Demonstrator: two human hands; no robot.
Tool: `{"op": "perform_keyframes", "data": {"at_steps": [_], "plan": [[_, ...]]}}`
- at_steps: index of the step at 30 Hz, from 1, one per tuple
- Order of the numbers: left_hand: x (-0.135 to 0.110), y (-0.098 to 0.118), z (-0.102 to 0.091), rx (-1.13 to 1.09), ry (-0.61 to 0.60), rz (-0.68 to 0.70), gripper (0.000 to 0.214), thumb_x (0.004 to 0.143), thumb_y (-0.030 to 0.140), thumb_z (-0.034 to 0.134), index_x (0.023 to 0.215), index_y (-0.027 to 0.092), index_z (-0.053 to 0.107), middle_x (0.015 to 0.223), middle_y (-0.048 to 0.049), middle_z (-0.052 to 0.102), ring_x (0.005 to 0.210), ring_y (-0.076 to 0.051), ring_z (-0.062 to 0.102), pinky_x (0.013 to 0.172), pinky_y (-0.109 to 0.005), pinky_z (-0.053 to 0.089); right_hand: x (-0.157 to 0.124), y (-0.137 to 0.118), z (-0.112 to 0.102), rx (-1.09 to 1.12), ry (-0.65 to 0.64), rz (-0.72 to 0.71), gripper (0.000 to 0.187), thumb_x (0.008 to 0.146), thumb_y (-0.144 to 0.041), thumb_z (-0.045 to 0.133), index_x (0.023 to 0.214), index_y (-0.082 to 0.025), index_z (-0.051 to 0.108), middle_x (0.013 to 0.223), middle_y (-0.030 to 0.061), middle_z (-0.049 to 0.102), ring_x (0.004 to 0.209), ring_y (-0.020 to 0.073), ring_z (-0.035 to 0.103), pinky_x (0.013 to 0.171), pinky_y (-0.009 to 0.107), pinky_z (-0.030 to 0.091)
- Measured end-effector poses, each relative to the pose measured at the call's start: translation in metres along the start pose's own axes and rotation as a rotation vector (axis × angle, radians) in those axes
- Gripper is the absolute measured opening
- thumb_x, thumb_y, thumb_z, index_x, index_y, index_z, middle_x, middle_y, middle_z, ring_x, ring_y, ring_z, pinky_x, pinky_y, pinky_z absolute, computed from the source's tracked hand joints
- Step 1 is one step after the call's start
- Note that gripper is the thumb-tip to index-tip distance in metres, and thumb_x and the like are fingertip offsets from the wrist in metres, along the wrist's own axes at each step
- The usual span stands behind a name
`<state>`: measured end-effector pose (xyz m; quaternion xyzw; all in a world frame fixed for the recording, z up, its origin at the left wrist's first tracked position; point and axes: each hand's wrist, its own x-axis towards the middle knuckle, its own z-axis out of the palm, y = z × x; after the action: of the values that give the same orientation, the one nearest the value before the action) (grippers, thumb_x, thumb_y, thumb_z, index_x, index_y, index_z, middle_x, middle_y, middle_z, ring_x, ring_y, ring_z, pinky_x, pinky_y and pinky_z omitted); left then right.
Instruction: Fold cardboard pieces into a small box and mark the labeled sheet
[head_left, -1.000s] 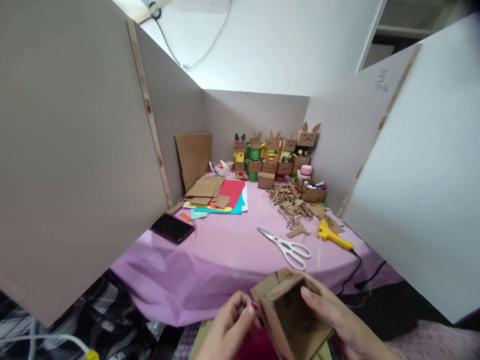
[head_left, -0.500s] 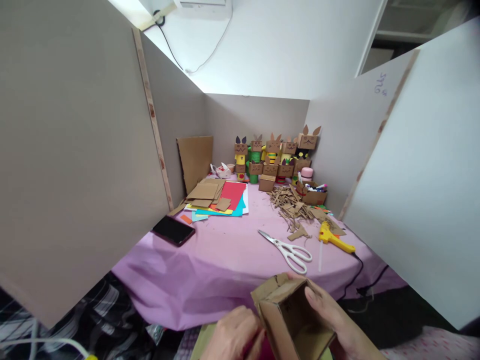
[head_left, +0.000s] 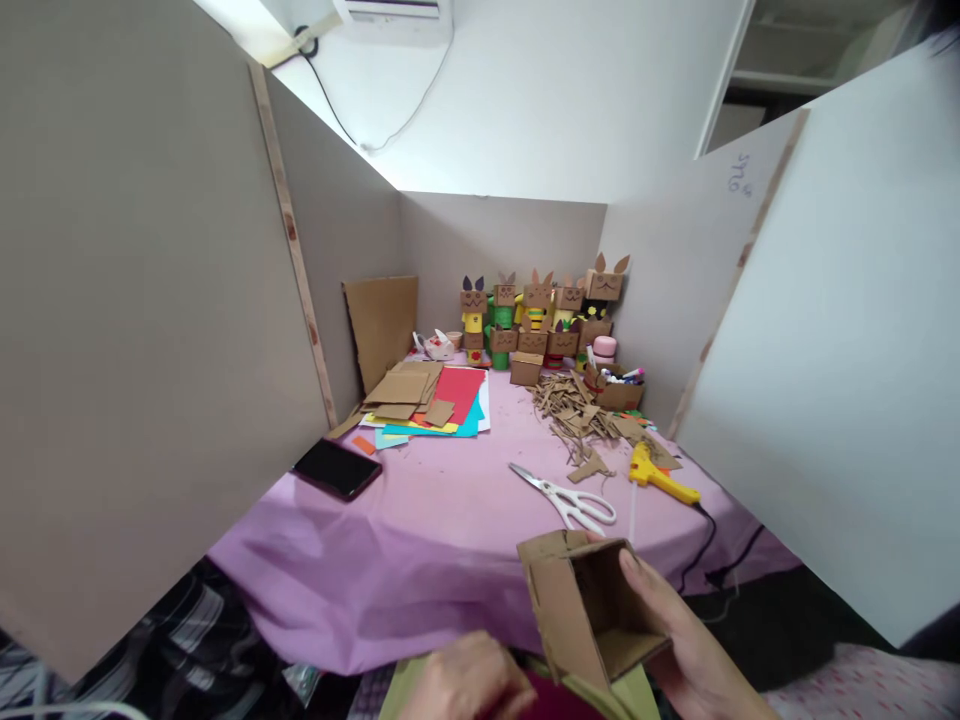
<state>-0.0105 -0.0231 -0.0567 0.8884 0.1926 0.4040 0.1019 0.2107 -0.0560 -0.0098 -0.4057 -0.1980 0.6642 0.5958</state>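
An open-sided brown cardboard box (head_left: 562,600) is held tilted near the bottom of the view, its hollow side facing me. My right hand (head_left: 675,625) grips it from the right, thumb on the rim and fingers behind. To the box's left, apart from it, is my left hand (head_left: 469,680), a little blurred, with its fingers curled in. Whatever those fingers hold, if anything, is hidden. White-handled scissors (head_left: 566,500) lie on the table just beyond the box. A yellow glue gun (head_left: 660,475) rests farther right, its cord running off the edge.
Purple cloth (head_left: 442,510) covers the table. A phone (head_left: 337,468) lies at left, near coloured paper (head_left: 459,388) and cardboard pieces (head_left: 401,388). Cardboard scraps (head_left: 574,405) and a marker box (head_left: 619,392) are at right. Cardboard-headed figures (head_left: 538,292) stand at the back between grey partitions (head_left: 150,300).
The box has risen slightly and turned in my right hand. My left hand has dropped away from its left side. The whole view has shifted a little.
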Motion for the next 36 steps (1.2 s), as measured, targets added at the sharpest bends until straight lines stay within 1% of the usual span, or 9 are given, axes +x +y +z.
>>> {"op": "perform_keyframes", "data": {"at_steps": [4,8,10,12,16,19,27,31,36], "plan": [[0.013,-0.022,-0.012,0.043,0.122,-0.302,0.023,0.089,0.026,0.055,0.067,0.019,0.055,0.058,0.0024,0.061,0.052,-0.011,0.057,0.051,-0.019,0.039,-0.003,-0.004,0.004,0.025,-0.014,-0.016,0.043,0.064,-0.042,0.083,0.101,-0.025,0.069,0.091,-0.002,0.077,0.093,0.0209,0.069,0.085,0.029,0.05],[0.044,-0.056,-0.02,0.055,0.237,-0.526,0.032,0.089,0.033,0.048,0.062,0.018,0.056,0.056,-0.002,0.059,0.056,-0.017,0.06,0.051,-0.025,0.043,-0.002,-0.001,0.007,0.056,0.028,-0.069,0.043,0.064,-0.043,0.083,0.099,-0.024,0.068,0.094,-0.0008,0.077,0.098,0.0229,0.068,0.093,0.033,0.048],[0.057,-0.063,-0.022,0.031,0.243,-0.562,0.021,0.084,0.03,0.051,0.087,0.014,0.064,0.094,-0.0145,0.068,0.096,-0.028,0.063,0.076,-0.036,0.049,0.0,0.003,0.006,0.078,0.005,-0.102,0.049,0.066,-0.044,0.081,0.107,-0.025,0.066,0.098,0.0008,0.076,0.105,0.0249,0.065,0.096,0.036,0.046],[0.066,-0.058,-0.021,-0.033,0.195,-0.571,0.03,0.08,0.03,0.051,0.102,0.014,0.064,0.121,-0.0186,0.061,0.118,-0.033,0.051,0.095,-0.045,0.04,0.001,0.006,0.003,0.072,-0.021,-0.146,0.054,0.067,-0.044,0.08,0.115,-0.025,0.062,0.106,0.0031,0.074,0.112,0.0263,0.062,0.099,0.038,0.043],[0.067,-0.021,-0.016,-0.261,-0.002,-0.608,0.028,0.088,0.036,0.045,0.08,0.019,0.066,0.08,-0.0058,0.072,0.077,-0.021,0.066,0.073,-0.03,0.05,0.003,0.012,-0.004,-0.023,-0.028,-0.249,0.057,0.07,-0.044,0.078,0.12,-0.026,0.058,0.12,0.0057,0.068,0.117,0.0271,0.058,0.102,0.038,0.041],[0.063,-0.004,-0.009,-0.341,-0.037,-0.66,0.024,0.085,0.034,0.048,0.085,0.017,0.065,0.079,-0.0047,0.072,0.073,-0.018,0.065,0.064,-0.024,0.049,0.002,0.015,-0.006,-0.098,-0.049,-0.296,0.058,0.07,-0.048,0.076,0.121,-0.027,0.056,0.124,0.0065,0.066,0.119,0.0276,0.056,0.102,0.037,0.042],[0.058,-0.006,-0.004,-0.211,-0.039,-0.737,0.031,0.084,0.034,0.046,0.066,0.015,0.063,0.06,-0.0023,0.064,0.056,-0.015,0.056,0.052,-0.021,0.039,0.006,0.039,-0.011,-0.438,-0.046,-0.601,0.081,0.063,-0.062,0.074,0.13,-0.028,0.047,0.129,0.0097,0.062,0.119,0.0274,0.057,0.094,0.03,0.048],[0.053,-0.007,-0.003,-0.112,-0.048,-0.675,0.03,0.086,0.033,0.046,0.066,0.018,0.062,0.057,-0.0004,0.062,0.054,-0.015,0.054,0.051,-0.022,0.034,0.014,0.055,-0.018,-0.649,0.024,-0.739,0.092,0.059,-0.072,0.069,0.136,-0.029,0.042,0.134,0.0083,0.057,0.124,0.0294,0.052,0.1,0.033,0.043],[0.047,-0.013,-0.002,-0.034,-0.052,-0.517,0.021,0.083,0.029,0.045,0.069,0.02,0.058,0.066,-0.0043,0.064,0.062,-0.019,0.056,0.059,-0.026,0.033,0.016,0.062,-0.017,-0.653,0.046,-0.773,0.088,0.063,-0.073,0.065,0.135,-0.028,0.042,0.133,0.0092,0.058,0.121,0.0288,0.055,0.097,0.032,0.046]]}}
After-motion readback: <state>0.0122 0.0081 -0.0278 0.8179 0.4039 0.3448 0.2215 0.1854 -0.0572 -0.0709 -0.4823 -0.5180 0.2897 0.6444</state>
